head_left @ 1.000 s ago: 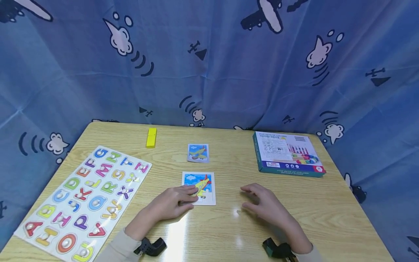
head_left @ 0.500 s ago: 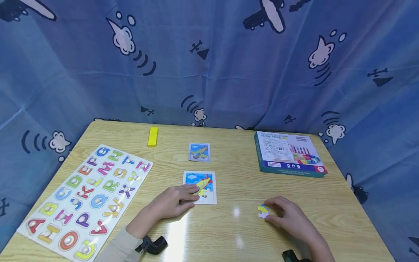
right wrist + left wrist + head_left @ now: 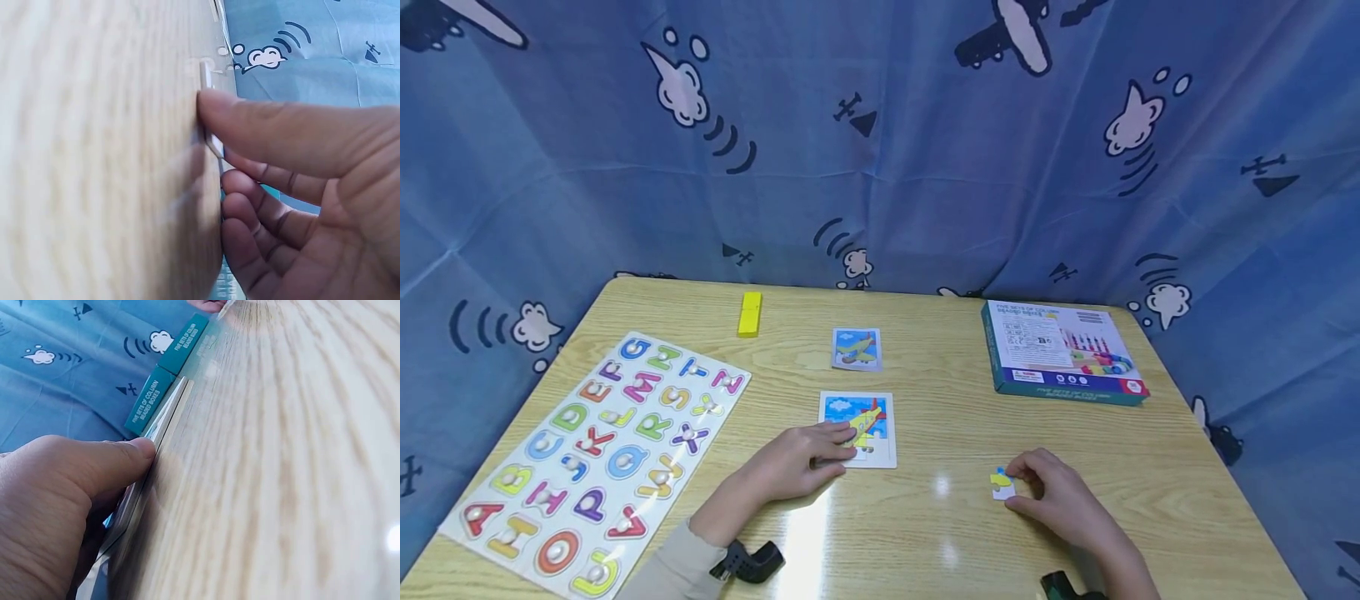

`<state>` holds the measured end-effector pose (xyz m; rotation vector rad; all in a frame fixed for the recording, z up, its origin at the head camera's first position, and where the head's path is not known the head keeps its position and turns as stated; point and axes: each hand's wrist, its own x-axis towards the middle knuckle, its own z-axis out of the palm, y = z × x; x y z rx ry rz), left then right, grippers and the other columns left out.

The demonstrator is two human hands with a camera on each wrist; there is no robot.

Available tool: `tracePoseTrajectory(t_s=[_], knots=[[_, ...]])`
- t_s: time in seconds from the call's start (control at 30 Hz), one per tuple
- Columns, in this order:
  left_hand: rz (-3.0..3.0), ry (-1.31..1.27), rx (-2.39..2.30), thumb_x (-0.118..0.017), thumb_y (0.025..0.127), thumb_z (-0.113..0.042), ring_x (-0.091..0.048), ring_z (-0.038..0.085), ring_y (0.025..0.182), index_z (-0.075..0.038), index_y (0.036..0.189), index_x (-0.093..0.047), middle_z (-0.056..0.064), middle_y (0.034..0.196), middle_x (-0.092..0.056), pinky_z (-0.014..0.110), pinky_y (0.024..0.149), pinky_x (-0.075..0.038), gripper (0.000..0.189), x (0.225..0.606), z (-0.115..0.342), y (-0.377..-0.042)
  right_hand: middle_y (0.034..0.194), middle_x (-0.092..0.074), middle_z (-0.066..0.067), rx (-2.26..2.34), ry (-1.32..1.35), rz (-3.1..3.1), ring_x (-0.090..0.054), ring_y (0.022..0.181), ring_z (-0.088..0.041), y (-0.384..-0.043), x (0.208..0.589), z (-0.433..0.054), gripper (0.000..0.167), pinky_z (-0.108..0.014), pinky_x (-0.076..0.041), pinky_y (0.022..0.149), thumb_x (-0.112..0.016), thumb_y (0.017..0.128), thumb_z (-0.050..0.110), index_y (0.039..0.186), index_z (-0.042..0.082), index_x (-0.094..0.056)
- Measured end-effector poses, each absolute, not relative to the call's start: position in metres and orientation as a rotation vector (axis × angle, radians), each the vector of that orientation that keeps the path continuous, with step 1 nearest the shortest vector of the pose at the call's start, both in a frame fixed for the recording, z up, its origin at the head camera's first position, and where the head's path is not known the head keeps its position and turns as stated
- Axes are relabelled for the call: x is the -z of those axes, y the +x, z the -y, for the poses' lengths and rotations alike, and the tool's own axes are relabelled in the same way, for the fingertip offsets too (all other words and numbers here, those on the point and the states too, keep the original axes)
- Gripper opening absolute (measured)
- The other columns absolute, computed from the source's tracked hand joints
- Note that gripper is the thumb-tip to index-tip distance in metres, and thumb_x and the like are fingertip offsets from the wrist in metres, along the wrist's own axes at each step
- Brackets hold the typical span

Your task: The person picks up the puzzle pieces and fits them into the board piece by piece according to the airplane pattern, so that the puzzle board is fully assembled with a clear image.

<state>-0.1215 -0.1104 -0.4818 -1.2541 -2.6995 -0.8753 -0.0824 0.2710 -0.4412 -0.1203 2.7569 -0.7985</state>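
My left hand (image 3: 801, 461) rests its fingers on the left part of a small airplane jigsaw puzzle (image 3: 880, 454) in a white frame. In the left wrist view the thumb (image 3: 140, 450) lies along the puzzle's edge. White base shows at the lower part of the picture, next to my fingertips. Off to the right, my right hand (image 3: 1052, 496) pinches a yellow, blue and white puzzle piece (image 3: 1002, 484) by its right side between thumb and index finger, low over the table. In the right wrist view the piece (image 3: 214, 145) appears edge-on by the thumb tip.
A matching airplane picture card (image 3: 857, 349) lies beyond the puzzle. A large alphabet peg board (image 3: 673, 354) covers the table's left side. A yellow block (image 3: 749, 315) lies at the back left, a beaded-boxes carton (image 3: 1063, 354) at the back right. A blue printed curtain (image 3: 910, 167) hangs behind.
My right hand has moved right and toward me, and the puzzle piece now shows at its fingertips. My left hand has stayed on the puzzle.
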Motion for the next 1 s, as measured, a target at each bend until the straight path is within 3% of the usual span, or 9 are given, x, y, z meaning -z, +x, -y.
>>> tracePoseTrajectory(t_s=[0.57, 1.0], knots=[[2.710, -1.260, 0.856, -0.062, 0.091, -0.028, -0.052, 0.017, 0.127, -0.016, 0.118, -0.068, 0.000, 0.132, -0.058, 0.036, 0.107, -0.043, 0.029, 0.481, 0.110, -0.121, 0.084, -0.057, 0.004, 0.841, -0.166, -2.741, -0.051, 0.079, -0.010, -0.084, 0.433, -0.253, 0.023, -0.019, -0.046, 0.065, -0.075, 0.080, 0.015, 0.097, 0.014, -0.061], [2.712, -1.248, 0.857, -0.063, 0.091, -0.028, -0.052, 0.017, 0.126, -0.016, 0.117, -0.069, 0.000, 0.132, -0.058, 0.036, 0.107, -0.043, 0.029, 0.482, 0.111, -0.121, 0.086, -0.058, 0.008, 0.866, -0.471, -2.821, -0.055, 0.082, -0.008, -0.102, 0.426, -0.216, 0.021, -0.024, -0.053, 0.073, -0.075, 0.080, 0.014, 0.095, 0.016, -0.061]])
